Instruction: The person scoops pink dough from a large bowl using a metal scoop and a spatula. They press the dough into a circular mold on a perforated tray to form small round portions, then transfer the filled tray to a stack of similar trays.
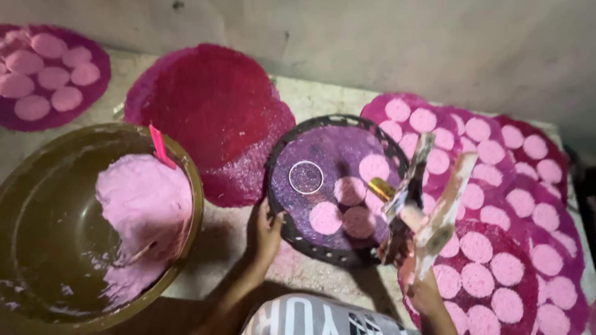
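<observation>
My left hand (264, 231) grips the near-left rim of a round black perforated tray (297, 239). A purple mesh mat (329, 152) lies on the tray, carrying several pink round discs (326, 217) and a small metal ring (306, 177). My right hand (415, 257), smeared with pink paste, holds two flat paste-coated scraper sticks (444, 211) above the tray's right edge. A small yellow piece (380, 188) shows by the sticks.
A large olive bowl (192, 186) with pink paste (146, 205) and a pink spatula (160, 147) sits at left. A bare dark-red mat (211, 105) lies behind. Mats covered with pink discs lie at right (509, 205) and far left (43, 74).
</observation>
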